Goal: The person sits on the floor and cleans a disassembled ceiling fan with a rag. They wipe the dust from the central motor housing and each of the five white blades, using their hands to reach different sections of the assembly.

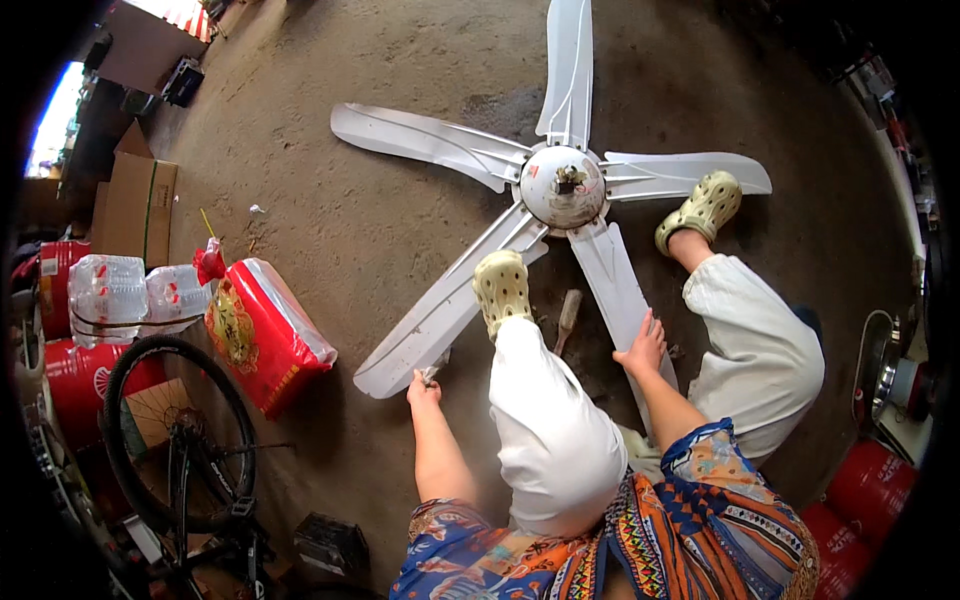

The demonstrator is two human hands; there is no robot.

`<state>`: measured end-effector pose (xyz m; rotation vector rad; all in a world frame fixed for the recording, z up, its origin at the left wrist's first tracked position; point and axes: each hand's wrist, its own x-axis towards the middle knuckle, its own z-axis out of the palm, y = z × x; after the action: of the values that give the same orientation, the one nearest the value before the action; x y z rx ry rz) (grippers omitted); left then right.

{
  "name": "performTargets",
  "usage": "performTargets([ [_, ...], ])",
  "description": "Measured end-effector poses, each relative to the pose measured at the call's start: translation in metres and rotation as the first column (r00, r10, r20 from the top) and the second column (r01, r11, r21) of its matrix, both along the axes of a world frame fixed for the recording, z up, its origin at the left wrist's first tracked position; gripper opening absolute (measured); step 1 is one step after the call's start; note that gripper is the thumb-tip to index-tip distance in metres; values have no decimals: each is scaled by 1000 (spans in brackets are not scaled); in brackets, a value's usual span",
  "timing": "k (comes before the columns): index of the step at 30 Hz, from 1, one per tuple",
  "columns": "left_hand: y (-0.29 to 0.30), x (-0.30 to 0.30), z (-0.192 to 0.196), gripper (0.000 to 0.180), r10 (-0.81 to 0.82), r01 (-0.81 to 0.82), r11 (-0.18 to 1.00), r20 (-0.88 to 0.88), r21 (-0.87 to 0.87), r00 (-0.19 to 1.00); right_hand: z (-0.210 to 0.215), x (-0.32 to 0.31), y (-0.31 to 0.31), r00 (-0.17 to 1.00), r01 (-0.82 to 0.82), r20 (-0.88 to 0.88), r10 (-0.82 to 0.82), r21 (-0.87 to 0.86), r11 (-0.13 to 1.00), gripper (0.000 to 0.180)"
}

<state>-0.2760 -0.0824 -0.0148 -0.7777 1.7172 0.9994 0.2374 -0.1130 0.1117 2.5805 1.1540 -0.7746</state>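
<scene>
Ceiling fans: one white ceiling fan [563, 186] lies on the ground.
Fan blades: five are counted around its hub.
Hands: two, the left hand [423, 390] and the right hand [645, 347].
Yellow clogs: two, the left clog [501, 290] and the right clog [701, 207].
Wooden-handled tools: one wooden-handled tool [567, 318] lies between the legs.
Red sacks: one red printed sack [262, 333].
Packs of water bottles: two bottle packs [135, 292] side by side.
Bicycle wheels: one bicycle wheel [177, 433] in view.
Cardboard boxes: one cardboard box [137, 205].
Red drums: at least two red drums [868, 482] at lower right; more red ones at left cannot be counted surely.
</scene>
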Motion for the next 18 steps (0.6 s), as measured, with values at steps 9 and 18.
performTargets([
  [9,-35,27,66,23,7,-8,1000,81,17,997,36,-10,3,981,194,5,-194,-27,981,126],
  [18,-177,97,121,18,-709,722,561,-215,405,671,42,-85,-85,867,407,-337,-368,52,912,84],
])
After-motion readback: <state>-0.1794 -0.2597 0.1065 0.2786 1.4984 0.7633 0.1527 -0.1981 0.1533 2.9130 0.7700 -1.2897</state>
